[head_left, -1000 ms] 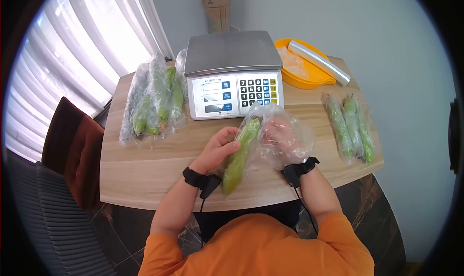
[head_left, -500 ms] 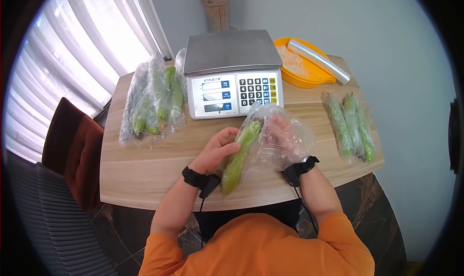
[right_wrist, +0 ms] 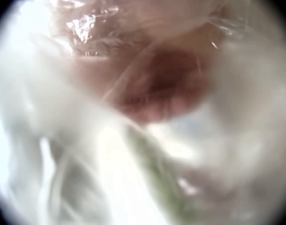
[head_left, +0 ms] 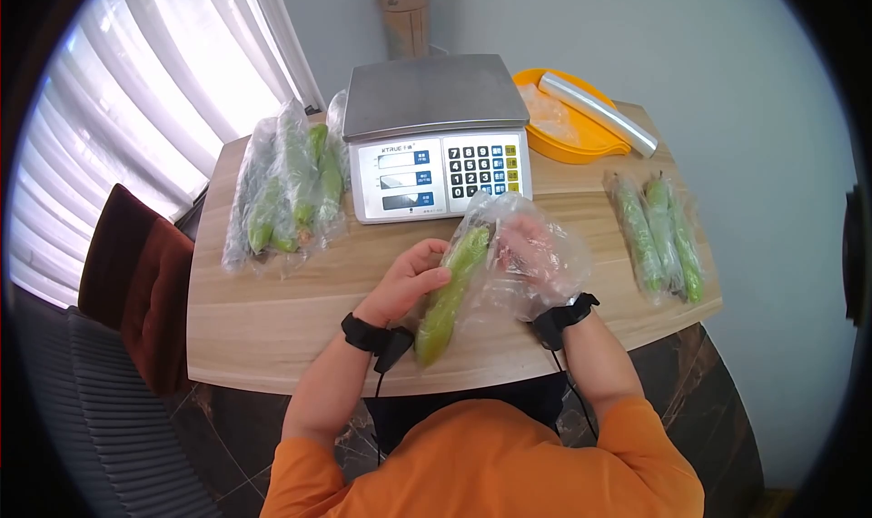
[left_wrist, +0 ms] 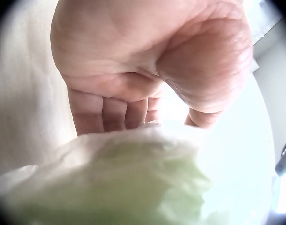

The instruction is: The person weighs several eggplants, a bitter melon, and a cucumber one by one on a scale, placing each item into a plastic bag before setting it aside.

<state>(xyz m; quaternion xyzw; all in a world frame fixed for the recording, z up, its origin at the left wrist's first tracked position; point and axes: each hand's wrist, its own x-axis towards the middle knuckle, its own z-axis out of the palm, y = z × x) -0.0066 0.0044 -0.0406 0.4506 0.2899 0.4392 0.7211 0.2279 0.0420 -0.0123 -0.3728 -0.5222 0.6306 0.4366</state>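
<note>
A long green gourd [head_left: 452, 291] in clear plastic leans diagonally in front of the scale. My left hand [head_left: 411, 280] grips its left side, thumb on top and fingers reaching behind. In the left wrist view the wrapped gourd [left_wrist: 119, 183] blurs across the bottom, below the curled fingers [left_wrist: 114, 115]. A loose clear bag [head_left: 568, 255] surrounds my right hand [head_left: 534, 250], close to the gourd's upper end. Through the film, the right wrist view shows blurred fingers [right_wrist: 166, 105] bent near a green strip of the gourd; I cannot tell whether they pinch anything.
Behind the hands stands a price scale [head_left: 436, 96]. Several bagged green vegetables [head_left: 295, 187] lie left, more wrapped ones [head_left: 658, 236] right. A yellow basin [head_left: 581, 152] holds a plastic roll [head_left: 595, 114]. A brown chair [head_left: 145, 291] stands by the table's [head_left: 272, 336] left edge.
Both hands, the gourd and the bag stay almost in place. The right fingers shift slightly inside the plastic.
</note>
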